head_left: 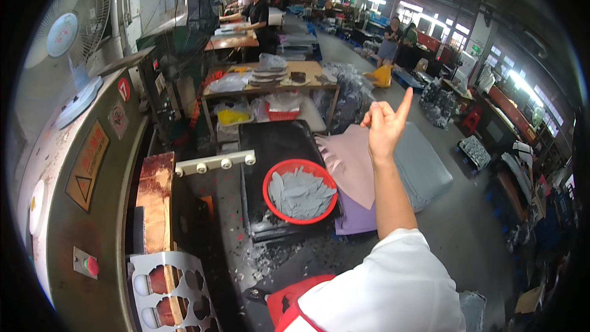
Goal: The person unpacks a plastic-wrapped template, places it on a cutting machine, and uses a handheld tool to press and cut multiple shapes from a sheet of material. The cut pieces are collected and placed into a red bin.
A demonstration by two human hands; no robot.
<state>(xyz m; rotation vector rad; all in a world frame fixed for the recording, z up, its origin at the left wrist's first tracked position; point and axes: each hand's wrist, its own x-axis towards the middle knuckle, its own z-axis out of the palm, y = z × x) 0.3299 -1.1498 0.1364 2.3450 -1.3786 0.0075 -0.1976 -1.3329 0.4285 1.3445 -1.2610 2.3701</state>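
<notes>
My right hand is raised over the stacks of sheet material, one digit stretched upward and the other fingers curled; nothing shows in it. Its forearm comes out of a white sleeve. Behind and beside the hand lie pink sheets with a scalloped edge, purple sheets and a stack of grey sheets. To the left, a red round basket full of grey cut pieces rests on a black surface. My left hand is out of the picture.
On the left stands a green-grey machine with a red button and a fan on top. A punched grey sheet lies below a worn wooden block. Ahead is a worktable; scraps litter the floor. Other people work farther off.
</notes>
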